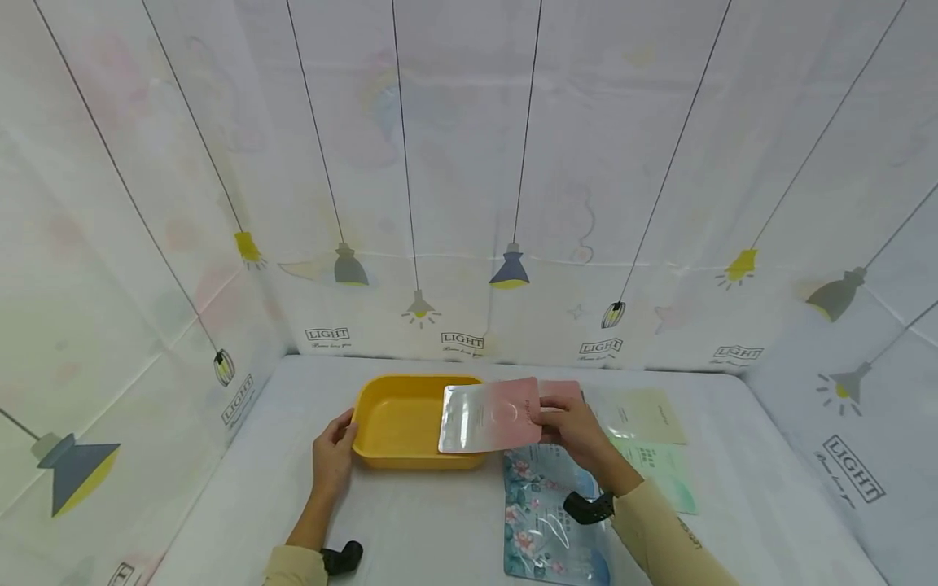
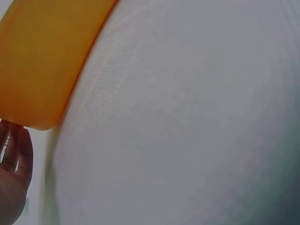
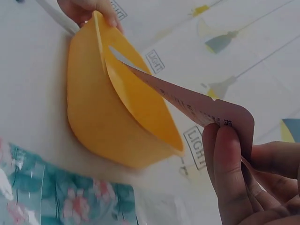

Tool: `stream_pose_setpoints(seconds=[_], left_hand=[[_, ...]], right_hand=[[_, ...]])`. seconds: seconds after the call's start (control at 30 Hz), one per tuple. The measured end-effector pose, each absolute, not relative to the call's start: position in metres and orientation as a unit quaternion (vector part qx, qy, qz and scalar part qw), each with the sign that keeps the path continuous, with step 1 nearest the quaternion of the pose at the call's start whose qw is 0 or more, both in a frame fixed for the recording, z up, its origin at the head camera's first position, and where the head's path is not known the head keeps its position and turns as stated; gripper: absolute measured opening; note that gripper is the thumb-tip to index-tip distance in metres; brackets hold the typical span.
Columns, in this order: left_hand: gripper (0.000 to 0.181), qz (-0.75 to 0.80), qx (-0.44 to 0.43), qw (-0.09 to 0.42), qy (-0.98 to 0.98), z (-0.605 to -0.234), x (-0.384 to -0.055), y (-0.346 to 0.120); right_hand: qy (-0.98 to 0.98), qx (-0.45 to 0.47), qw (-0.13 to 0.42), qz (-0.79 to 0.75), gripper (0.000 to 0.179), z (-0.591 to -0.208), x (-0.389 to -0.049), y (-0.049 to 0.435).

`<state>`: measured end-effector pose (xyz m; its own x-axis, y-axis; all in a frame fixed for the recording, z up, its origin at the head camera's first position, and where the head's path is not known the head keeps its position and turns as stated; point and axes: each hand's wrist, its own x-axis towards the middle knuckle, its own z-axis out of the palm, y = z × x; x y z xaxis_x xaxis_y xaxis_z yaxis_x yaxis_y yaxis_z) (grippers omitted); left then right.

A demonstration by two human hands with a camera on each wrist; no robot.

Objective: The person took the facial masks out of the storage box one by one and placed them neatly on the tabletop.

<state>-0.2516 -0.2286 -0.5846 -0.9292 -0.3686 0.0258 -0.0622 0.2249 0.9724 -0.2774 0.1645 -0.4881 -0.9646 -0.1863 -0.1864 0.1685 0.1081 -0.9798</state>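
My left hand [image 1: 333, 456] grips the left rim of a yellow plastic basin [image 1: 366, 465], which stands on the white table. In the right wrist view, fingers of that hand lie over the basin's [image 3: 93, 103] far rim. My right hand [image 1: 579, 431] pinches the right end of a flat pink-and-silver sachet [image 1: 491, 415] between thumb and fingers. The sachet's silver end overlaps the basin's right side, tilted above it. Seen edge-on in the right wrist view, the sachet [image 3: 187, 103] reaches across the basin's opening.
Right of the basin lie another pink sachet [image 1: 560, 389], a cream sachet [image 1: 648, 415], a green sachet [image 1: 663, 472] and a large blue floral sachet [image 1: 545, 513]. White cloth walls [image 1: 454, 179] printed with lamps enclose the table [image 1: 425, 529] at the back and sides.
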Motion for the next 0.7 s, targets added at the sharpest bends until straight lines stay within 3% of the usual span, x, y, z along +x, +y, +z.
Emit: stream_pose_setpoints(seconds=[0.47,0.7], left_hand=[[0.037,-0.607,0.141,0.124,-0.772,-0.587,-0.252,-0.219],[0.037,-0.608,0.137,0.123,-0.772,-0.586,-0.253,-0.217]], right_hand=[[0.725,0.033,0.18,-0.663,0.055,-0.502,-0.234,0.269],[0.719,0.053,0.215,-0.659,0.037,-0.51,-0.21,0.325]])
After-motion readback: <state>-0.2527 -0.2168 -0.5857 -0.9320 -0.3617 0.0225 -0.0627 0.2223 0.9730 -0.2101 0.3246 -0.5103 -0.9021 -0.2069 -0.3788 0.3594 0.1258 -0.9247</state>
